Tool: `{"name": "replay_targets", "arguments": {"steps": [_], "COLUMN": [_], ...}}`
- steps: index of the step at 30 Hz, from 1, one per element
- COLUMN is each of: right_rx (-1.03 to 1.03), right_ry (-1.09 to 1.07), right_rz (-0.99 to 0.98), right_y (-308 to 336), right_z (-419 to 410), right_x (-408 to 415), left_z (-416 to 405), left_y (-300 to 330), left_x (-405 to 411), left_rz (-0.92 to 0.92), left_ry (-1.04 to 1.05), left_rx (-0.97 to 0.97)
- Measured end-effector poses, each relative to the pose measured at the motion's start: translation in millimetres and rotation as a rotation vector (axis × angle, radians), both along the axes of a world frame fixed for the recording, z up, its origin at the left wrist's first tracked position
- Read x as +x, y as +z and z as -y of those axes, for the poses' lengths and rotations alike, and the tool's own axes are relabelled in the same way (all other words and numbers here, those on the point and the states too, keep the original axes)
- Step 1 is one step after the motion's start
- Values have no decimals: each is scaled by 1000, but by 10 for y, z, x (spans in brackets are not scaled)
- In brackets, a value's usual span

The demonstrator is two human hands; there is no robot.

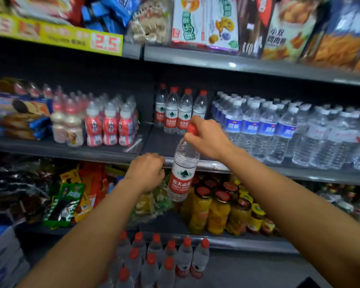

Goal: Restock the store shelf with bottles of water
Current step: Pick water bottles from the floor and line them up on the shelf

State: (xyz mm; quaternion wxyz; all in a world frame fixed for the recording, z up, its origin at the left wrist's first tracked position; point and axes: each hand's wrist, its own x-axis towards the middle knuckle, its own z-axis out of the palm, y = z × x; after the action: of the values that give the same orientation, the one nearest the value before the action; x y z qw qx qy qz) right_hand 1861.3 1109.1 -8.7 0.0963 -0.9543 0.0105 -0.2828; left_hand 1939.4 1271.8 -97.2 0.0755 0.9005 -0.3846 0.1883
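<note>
1. Shelf [154, 140] space is flanked by pink-labelled drink packs [110, 125] on the left and blue-labelled water bottles [264, 129] on the right; four red-capped bottles [180, 110] stand behind.
2. Red-capped water bottle [182, 169] is gripped at its cap by the right hand [206, 136], hanging before the shelf edge; the left hand [147, 171] is curled, empty.
3. Price tag [107, 44] is read "2.5".

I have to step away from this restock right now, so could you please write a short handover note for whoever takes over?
Right hand: grips a red-capped water bottle by its neck, hanging in front of the middle shelf edge.
Left hand: curled at that shelf edge, holding nothing visible.
Done: four matching bottles on the shelf, at the back.
Left: set this bottle in the free space in front of them, then shelve the bottles below.
</note>
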Motion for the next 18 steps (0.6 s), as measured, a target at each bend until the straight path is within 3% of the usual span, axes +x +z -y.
{"name": "replay_targets", "arguments": {"steps": [9, 18], "right_rx": [-102, -128], "right_ry": [-10, -12], "right_rz": [125, 63], "right_y": [575, 578], "right_z": [269, 482], "right_x": [786, 2056], "left_z": [233, 532], "left_y": [622, 486], "left_x": [801, 1709], "left_rz": [101, 51], "left_ry": [6, 62], "left_rx": [-76, -29]}}
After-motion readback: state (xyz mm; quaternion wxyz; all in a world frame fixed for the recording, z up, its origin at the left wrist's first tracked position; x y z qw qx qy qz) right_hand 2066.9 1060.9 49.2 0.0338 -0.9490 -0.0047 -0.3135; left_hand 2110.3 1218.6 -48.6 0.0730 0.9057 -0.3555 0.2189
